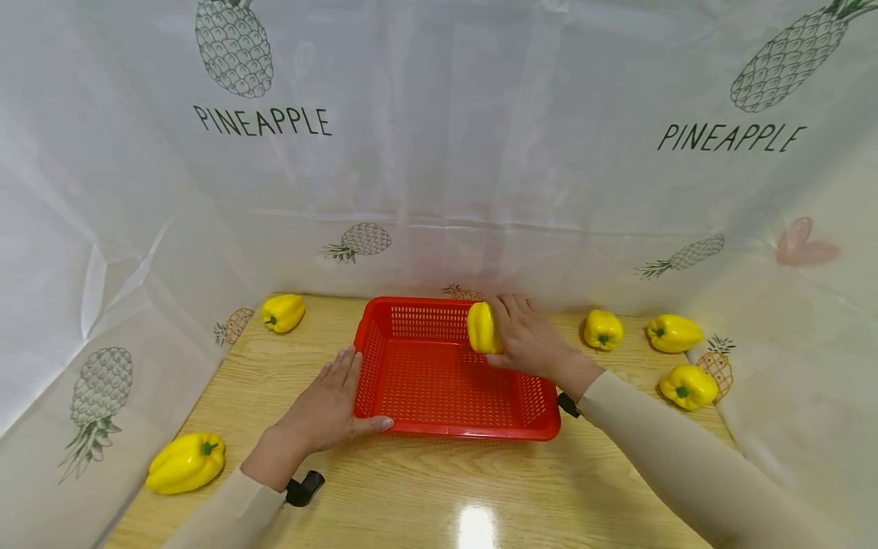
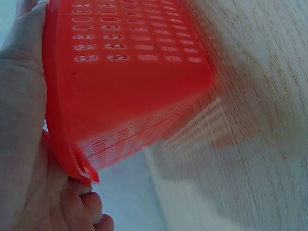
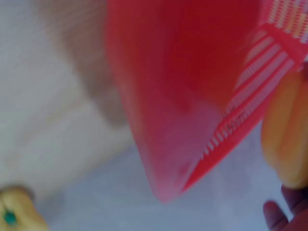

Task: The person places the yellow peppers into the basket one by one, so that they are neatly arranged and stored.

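My right hand (image 1: 531, 339) holds a yellow bell pepper (image 1: 482, 328) above the back right part of a red plastic basket (image 1: 456, 431). In the right wrist view, part of that pepper (image 3: 286, 130) shows at the right edge, with fingertips below it. My left hand (image 1: 325, 404) rests on the basket's front left corner, its fingers fairly straight along the left rim and the thumb lying over the front rim. From the left wrist, the hand (image 2: 24, 125) lies against the rim of the perforated basket (image 2: 125, 91). No pepper shows inside the basket.
On the wooden table (image 1: 411, 488), yellow peppers lie at the back left (image 1: 283, 313) and front left (image 1: 185, 463). At the right are three more peppers (image 1: 604, 329), (image 1: 674, 333), (image 1: 689, 386). A pineapple-printed sheet (image 1: 439, 168) walls the back and sides.
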Motion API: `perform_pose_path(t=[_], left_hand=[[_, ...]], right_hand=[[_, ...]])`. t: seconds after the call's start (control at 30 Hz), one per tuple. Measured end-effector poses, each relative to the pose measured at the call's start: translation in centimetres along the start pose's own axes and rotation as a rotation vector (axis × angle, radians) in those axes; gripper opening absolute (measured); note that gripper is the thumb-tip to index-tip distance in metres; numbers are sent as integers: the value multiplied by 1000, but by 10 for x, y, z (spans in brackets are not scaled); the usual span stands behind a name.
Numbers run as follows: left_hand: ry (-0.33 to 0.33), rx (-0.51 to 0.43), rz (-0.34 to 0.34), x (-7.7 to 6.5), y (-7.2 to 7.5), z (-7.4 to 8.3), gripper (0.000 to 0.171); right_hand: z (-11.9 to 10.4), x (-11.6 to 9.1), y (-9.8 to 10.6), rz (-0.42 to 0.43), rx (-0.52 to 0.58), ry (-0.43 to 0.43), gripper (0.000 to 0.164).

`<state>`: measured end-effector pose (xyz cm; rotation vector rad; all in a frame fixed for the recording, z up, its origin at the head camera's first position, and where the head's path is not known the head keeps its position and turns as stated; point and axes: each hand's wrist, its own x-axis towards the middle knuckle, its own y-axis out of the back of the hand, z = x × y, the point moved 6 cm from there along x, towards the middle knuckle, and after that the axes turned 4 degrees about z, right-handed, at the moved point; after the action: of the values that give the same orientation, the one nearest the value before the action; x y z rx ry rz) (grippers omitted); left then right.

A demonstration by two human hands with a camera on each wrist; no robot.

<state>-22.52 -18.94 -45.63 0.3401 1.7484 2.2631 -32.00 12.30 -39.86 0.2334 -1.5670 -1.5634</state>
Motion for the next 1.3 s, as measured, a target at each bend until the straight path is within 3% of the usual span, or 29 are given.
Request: perform_pose_path(t=[0.53, 0.87, 1.13, 1.3], left_hand=[[9, -19, -7, -1, 3, 0, 130], [22, -10, -21, 1, 0, -2, 132], [12, -6, -9, 1, -3, -4, 132], [10, -3, 2, 1, -2, -4, 131]], right_hand=[[-23, 34, -8, -62, 37, 53, 102], [-41, 53, -40, -122, 23, 28, 101], [-59, 64, -68, -257, 75, 1, 100], [-70, 70, -80, -292, 57, 7, 101]])
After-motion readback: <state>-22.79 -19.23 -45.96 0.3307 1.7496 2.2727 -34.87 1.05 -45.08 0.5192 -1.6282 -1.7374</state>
